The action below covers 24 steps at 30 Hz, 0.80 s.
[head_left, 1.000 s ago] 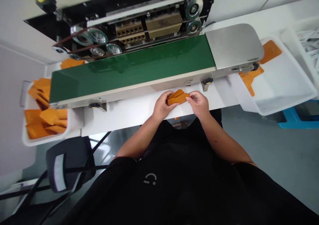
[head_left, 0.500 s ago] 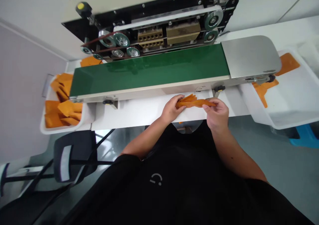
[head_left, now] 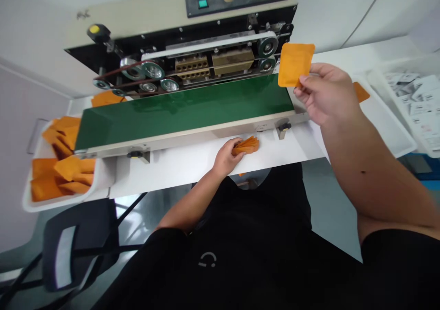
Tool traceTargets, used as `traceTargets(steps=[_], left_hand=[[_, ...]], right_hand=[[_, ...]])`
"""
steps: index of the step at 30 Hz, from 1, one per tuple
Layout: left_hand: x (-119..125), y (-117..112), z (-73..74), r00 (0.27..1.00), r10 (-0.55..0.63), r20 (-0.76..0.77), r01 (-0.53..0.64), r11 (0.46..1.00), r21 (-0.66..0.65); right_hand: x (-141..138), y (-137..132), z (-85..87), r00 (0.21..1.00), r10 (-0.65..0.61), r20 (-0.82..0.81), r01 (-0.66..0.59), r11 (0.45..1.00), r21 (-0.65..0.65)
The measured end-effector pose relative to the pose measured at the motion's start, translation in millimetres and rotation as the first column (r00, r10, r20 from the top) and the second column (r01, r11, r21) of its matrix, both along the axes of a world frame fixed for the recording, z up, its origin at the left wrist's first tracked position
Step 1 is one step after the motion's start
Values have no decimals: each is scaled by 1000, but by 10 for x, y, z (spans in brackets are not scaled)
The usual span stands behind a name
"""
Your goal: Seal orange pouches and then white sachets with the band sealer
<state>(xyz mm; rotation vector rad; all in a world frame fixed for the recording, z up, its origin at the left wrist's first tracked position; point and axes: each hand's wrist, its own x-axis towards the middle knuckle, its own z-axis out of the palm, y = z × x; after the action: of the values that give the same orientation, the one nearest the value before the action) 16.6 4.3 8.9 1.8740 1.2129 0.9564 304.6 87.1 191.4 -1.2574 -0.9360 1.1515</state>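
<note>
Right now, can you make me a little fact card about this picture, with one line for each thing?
Left hand: holding a bunch of orange packets
Right hand: holding up one orange packet near a lower corner
Machine belt: green, in front of the wheels
Left tub: white, with orange packets piled inside
Right tub: white, partly hidden by the right arm
Chair: dark, lower left of the picture

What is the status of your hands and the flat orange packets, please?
Left hand gripping fanned stack of flat orange packets. Right hand holding up one flat, rectangular orange packet. Right forearm partly hiding white plastic bin.
</note>
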Motion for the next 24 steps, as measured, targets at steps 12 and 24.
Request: traceTargets(steps=[12, 24], left_hand=[[-4, 21, -28, 1000, -30, -5, 30, 1000, 9], [-8, 10, 60, 999, -27, -17, 26, 1000, -12]], right_hand=[[225, 763, -304, 1000, -10, 8, 11, 989, -145], [-422, 174, -71, 984, -167, 58, 162, 983, 83]])
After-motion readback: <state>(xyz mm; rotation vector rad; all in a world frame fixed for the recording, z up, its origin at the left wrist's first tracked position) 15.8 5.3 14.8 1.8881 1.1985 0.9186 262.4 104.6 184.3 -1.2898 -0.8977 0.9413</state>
